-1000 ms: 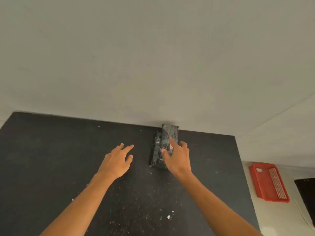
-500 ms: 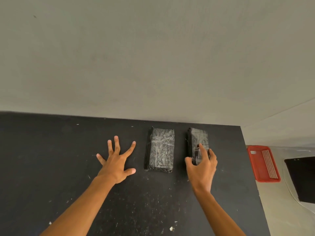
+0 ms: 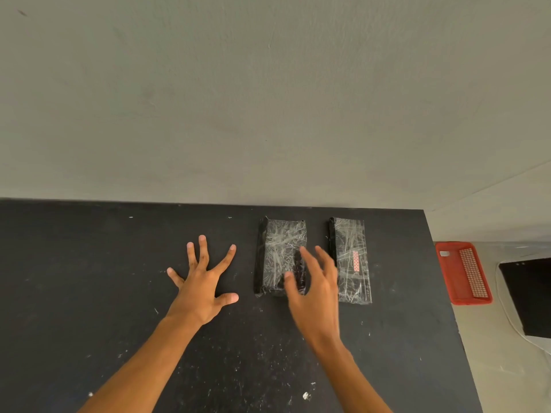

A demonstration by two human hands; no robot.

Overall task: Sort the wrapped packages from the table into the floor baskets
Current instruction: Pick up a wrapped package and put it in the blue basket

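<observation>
Two black packages wrapped in clear film lie side by side at the back right of the black table [image 3: 89,293]. The left package [image 3: 275,251] is plain. The right package [image 3: 351,257] carries a small red patterned label. My left hand [image 3: 202,287] rests flat on the table with its fingers spread, left of both packages. My right hand [image 3: 316,287] hovers with fingers apart over the gap between the packages and covers the near right corner of the left one. It holds nothing.
A red plastic basket [image 3: 462,272] sits on the floor past the table's right edge. Beside it lies a black flat object [image 3: 527,293] with a white cable. A plain wall runs right behind the table.
The stacked packages have been parted and now lie side by side. My right hand has let go of the right package and moved left over the gap. My left hand stays spread on the table.
</observation>
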